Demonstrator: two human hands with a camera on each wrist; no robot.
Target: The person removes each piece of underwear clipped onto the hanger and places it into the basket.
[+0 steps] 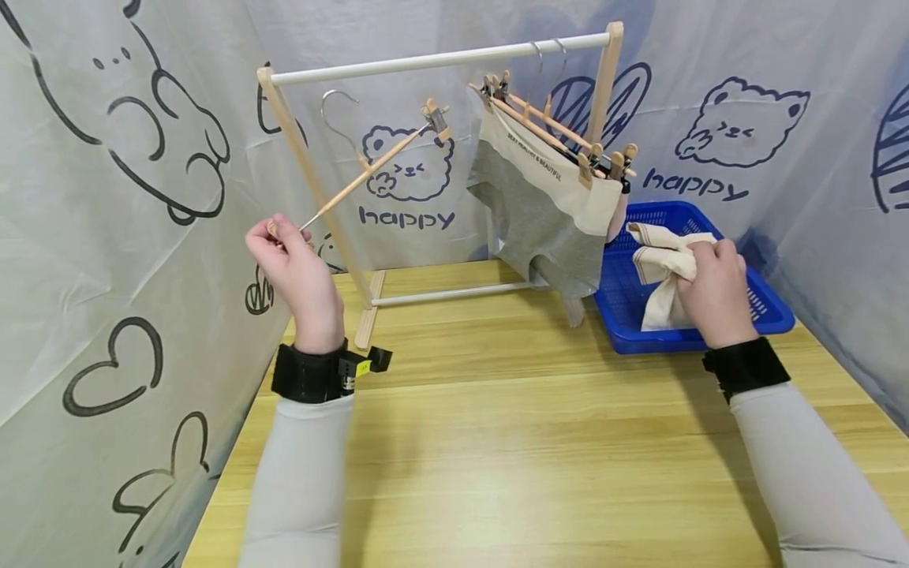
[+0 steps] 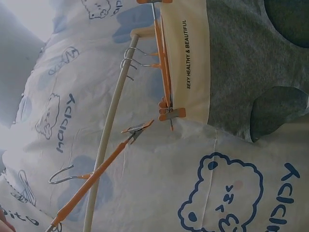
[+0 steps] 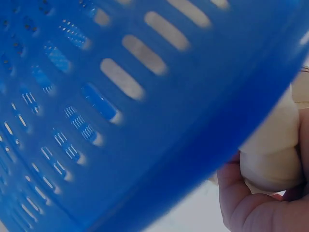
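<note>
In the head view my left hand (image 1: 294, 268) is raised and pinches one end of a wooden clip hanger (image 1: 376, 173). The hanger slants up to the right, its metal hook and far clip (image 1: 436, 120) free of any cloth. My right hand (image 1: 719, 290) grips a bunched cream cloth garment (image 1: 667, 264) with a striped edge, over the blue basket (image 1: 632, 344). In the right wrist view the basket wall covers much of the scene, with cream fabric (image 3: 275, 159) between my curled fingers. The left wrist view shows the hanger (image 2: 96, 174), but little of the hand.
A drying rack (image 1: 440, 60) with a white rail stands on the wooden table (image 1: 497, 442). Grey underwear with a cream waistband (image 1: 547, 213) hangs from clip hangers at its right side, other clothing partly hidden behind. Printed curtains (image 1: 128, 315) surround the table.
</note>
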